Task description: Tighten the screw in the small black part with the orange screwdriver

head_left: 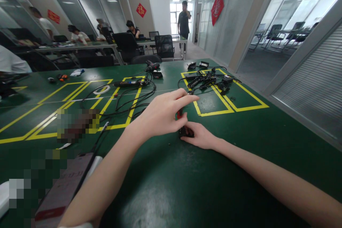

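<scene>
My left hand (167,112) reaches over the middle of the green table, its fingers curled around an upright object (180,114) that shows red and black. Its index finger points out to the right; the hand hides most of the object, so its kind is unclear. Just below, my right hand (200,135) rests low at the tabletop, thumb and fingers closed on a small black part (184,132). That part sits directly under the red and black object; whether the two are joined cannot be seen.
Beyond my hands, black cabled parts (205,80) lie in a yellow-taped area. Leftward are a corded black tool (128,83), a power drill (152,66), a white ring (103,90) and a flat box (66,185). People sit and stand behind the table.
</scene>
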{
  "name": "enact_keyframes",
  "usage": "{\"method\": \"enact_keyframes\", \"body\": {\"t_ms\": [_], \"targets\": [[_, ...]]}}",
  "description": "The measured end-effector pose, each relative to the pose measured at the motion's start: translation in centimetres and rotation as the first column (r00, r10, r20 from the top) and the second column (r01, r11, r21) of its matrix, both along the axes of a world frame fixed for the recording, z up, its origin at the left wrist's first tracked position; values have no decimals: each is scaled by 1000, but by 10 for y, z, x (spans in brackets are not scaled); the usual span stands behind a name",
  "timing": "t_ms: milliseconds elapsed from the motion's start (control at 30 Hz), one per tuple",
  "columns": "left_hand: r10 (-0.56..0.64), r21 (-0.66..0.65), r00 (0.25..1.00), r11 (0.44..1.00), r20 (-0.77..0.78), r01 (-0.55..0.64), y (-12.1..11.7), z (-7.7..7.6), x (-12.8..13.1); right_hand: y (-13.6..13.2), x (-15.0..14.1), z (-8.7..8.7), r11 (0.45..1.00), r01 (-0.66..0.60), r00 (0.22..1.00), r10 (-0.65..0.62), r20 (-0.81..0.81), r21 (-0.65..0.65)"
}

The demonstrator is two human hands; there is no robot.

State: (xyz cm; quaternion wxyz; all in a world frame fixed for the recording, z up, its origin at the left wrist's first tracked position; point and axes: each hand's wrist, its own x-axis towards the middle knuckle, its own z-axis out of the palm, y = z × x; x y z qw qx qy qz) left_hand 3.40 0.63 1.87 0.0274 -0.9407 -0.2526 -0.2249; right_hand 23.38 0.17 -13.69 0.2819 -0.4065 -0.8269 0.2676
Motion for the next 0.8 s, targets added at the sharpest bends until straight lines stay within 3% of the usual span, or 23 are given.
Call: {"method": "enact_keyframes", "body": {"t_ms": [200,800], "targets": [[49,0,999,999,0,-49,0,-1,0,0,0,-1,1000,12,1000,-12,16,4],[52,5,999,999,7,-52,0,-1,-3,0,1,0,1000,6,1000,-6,18,-7]]}}
